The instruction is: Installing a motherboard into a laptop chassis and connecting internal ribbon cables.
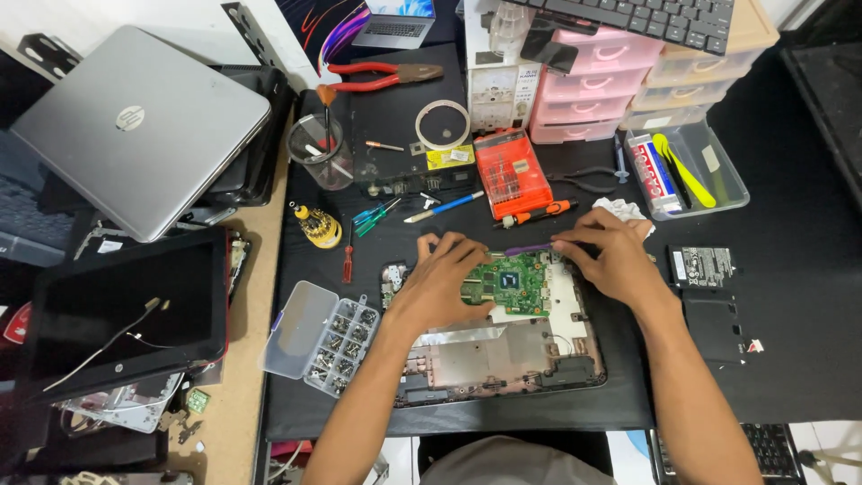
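A: What sits nearest the near edge of the surface [790, 359]?

B: An opened laptop base [503, 359], its metal plate bare, lying on the black mat near the middle of the near edge. At its far end sits a green circuit board [514, 283].

A: And the hands?

B: Both rest on that board. The left hand [442, 280] lies palm-down over the board's left part, fingers spread and slightly curled, pressing on it rather than closed around anything. The right hand [611, 256] sits at the board's far right corner, its fingertips pinched on the end of a thin purple tool [528, 249] that runs along the board's far edge. How firmly it grips, I cannot tell.

A: To the left of that?

B: A clear compartment box of screws [323, 337], lid open, just beside the base. Further left, toward the left edge, a black laptop lid [117, 314] with loose wires on it.

A: On the right?

B: A black battery pack [705, 267] lies near the right hand, apart from it.

A: Further back?

B: A yellow-handled screwdriver [316, 224], a blue-handled one [444, 207], an orange case of bits [512, 173] and a roll of clear tape [442, 124]. Red-handled pliers [373, 76] lie toward the far edge, pink drawer units [584, 90] stand beside them, and a closed silver laptop [135, 126] fills the far left corner.
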